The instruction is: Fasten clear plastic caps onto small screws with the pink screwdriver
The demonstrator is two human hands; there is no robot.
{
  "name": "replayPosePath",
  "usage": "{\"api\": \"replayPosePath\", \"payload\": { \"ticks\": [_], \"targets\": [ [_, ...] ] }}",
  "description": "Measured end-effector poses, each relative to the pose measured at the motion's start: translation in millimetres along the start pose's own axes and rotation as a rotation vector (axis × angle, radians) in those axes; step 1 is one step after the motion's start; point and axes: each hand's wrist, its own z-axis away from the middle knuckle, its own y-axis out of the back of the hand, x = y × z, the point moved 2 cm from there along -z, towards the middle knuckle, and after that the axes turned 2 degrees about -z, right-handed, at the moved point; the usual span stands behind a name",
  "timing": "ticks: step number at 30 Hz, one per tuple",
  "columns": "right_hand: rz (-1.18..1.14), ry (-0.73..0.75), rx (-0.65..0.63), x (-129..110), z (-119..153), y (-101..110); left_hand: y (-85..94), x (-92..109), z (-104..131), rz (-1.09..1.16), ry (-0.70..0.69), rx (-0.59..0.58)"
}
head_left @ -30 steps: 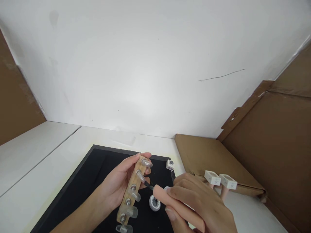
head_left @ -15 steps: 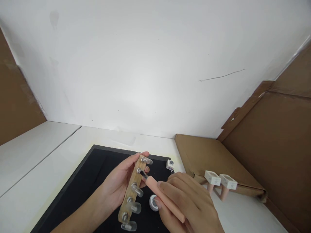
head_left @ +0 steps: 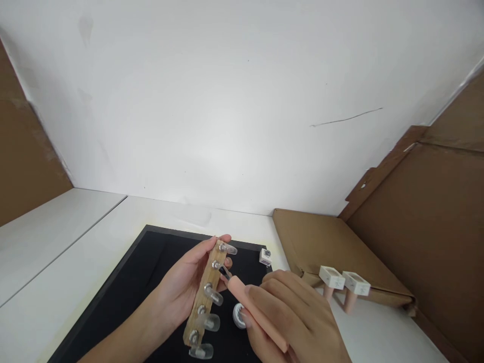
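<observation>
My left hand [head_left: 185, 282] is closed around a wooden strip [head_left: 206, 285] that carries a row of clear false nails on small metal mounts. One false nail [head_left: 210, 322] sticks out low on the strip, to the right. My right hand [head_left: 291, 312] grips the pink handle of a nail polish brush [head_left: 257, 312]. The dark bristles meet the second nail from the top, and cannot be told apart from it clearly. Below the brush, partly behind my right thumb, a small round white pot [head_left: 239, 316] stands on the black mat.
Under my hands lies a black mat [head_left: 151, 262] on a white table. A small white block [head_left: 265, 256] sits at its far right corner. Two white-capped pink bottles [head_left: 356, 284] stand at right, before a flat cardboard box [head_left: 321, 237]. Cardboard panels [head_left: 427, 201] flank the white wall.
Hardly anything differs. The brush tip has shifted very slightly at the second nail, while both hands keep their holds.
</observation>
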Motion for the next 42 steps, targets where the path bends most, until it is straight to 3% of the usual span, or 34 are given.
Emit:
{"api": "replayPosePath", "payload": {
  "ticks": [35, 42],
  "targets": [
    [0.037, -0.039, 0.04, -4.1, -5.7, 5.5, -3.2, 3.9, 5.3, 0.115, 0.041, 0.024],
    [-0.1, -0.122, 0.059, -1.2, -1.4, 7.5, -1.2, 3.5, 5.5, 0.083, 0.016, 0.082]
  ]
}}
